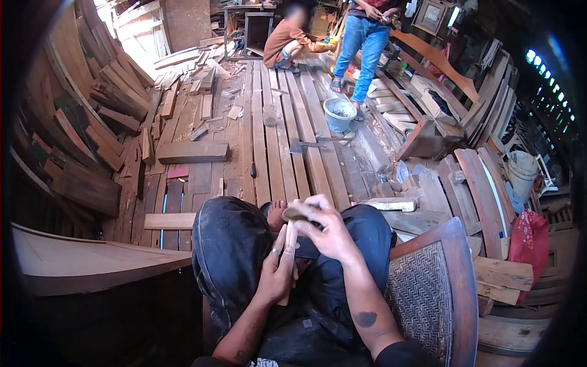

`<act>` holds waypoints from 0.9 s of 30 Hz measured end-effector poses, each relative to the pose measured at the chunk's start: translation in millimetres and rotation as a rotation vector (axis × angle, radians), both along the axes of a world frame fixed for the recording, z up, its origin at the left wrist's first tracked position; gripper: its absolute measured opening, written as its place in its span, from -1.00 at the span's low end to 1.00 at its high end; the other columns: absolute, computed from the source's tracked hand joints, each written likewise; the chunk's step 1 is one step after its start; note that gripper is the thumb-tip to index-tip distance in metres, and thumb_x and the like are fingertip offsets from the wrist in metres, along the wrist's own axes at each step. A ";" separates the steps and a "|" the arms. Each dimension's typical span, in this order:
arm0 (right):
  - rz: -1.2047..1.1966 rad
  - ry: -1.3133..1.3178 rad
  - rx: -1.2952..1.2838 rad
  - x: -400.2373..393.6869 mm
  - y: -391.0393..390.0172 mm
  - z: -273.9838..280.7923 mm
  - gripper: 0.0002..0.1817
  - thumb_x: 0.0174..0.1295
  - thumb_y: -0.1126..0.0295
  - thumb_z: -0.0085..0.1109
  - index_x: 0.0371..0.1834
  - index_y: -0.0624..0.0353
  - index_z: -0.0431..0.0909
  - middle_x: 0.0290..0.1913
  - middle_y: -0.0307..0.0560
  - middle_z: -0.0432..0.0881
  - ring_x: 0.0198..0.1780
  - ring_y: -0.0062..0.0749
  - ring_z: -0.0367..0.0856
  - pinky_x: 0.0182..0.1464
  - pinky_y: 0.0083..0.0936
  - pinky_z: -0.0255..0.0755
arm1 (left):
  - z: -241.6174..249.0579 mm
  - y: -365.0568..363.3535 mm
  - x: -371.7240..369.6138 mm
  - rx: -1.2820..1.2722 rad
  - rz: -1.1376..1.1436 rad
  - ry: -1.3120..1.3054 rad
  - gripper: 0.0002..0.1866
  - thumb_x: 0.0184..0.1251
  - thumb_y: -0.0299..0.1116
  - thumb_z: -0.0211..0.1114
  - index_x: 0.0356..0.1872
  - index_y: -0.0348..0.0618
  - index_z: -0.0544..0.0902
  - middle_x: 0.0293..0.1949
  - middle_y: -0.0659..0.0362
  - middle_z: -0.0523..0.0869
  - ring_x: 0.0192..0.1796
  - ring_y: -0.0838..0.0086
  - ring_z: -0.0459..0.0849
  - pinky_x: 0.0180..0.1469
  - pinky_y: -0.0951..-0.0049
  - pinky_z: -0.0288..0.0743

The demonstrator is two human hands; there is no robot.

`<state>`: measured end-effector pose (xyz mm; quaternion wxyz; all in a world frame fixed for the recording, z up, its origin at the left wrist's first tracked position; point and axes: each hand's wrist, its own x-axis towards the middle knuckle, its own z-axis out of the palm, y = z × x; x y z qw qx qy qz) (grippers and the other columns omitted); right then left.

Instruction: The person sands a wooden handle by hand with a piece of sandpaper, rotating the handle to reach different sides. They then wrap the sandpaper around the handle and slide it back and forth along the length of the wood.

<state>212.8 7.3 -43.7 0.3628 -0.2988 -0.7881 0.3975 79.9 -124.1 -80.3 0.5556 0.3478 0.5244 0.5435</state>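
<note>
I sit with my legs drawn up, and both hands meet between my knees. My left hand (pixel 278 272), with a ring on one finger, is wrapped round a narrow wooden strip (pixel 291 238) that stands roughly upright. At the strip's upper end my right hand (pixel 331 231) pinches a thin brownish piece that looks like sandpaper (pixel 296 212). This piece lies against the wood, and my fingers cover part of it. The strip's lower part is partly hidden behind my left hand.
A woven-panel wooden chair (pixel 419 293) is at my right, a pale board (pixel 116 260) at my left. Ahead lie a thick plank (pixel 193 151), a hammer-like tool (pixel 299 145) and a bucket (pixel 340 115). Beyond, one person (pixel 286 41) squats and another (pixel 361 49) stands.
</note>
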 end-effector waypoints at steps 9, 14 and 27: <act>0.126 -0.035 0.070 3.7 0.8 0.4 -0.58 0.39 0.51 0.35 0.32 0.11 0.70 0.07 -0.01 0.51 0.13 -0.15 0.64 0.23 -0.32 0.54 | -2.0 -2.1 2.3 0.023 0.035 -0.039 -0.38 0.77 -0.33 -0.03 0.73 -0.07 0.09 0.05 0.14 0.60 -0.49 0.63 0.53 -0.54 0.56 0.48; -0.015 -0.028 -0.025 3.7 6.4 -2.8 -0.57 0.37 0.48 0.38 0.32 0.09 0.70 0.07 -0.05 0.52 0.12 -0.25 0.61 0.23 -0.36 0.52 | -0.5 -2.8 3.4 0.025 0.039 -0.020 -0.39 0.77 -0.32 -0.03 0.73 -0.08 0.11 0.03 0.16 0.61 -0.50 0.63 0.53 -0.53 0.56 0.48; -0.056 -0.038 -0.007 -3.7 3.9 -1.7 -0.55 0.35 0.48 0.41 0.32 0.05 0.72 0.02 -0.07 0.55 0.04 -0.34 0.61 0.09 -0.47 0.54 | 0.3 -0.4 4.4 0.019 0.053 0.023 -0.38 0.77 -0.31 0.00 0.73 -0.09 0.10 -0.26 0.22 0.62 -0.52 0.65 0.51 -0.50 0.55 0.48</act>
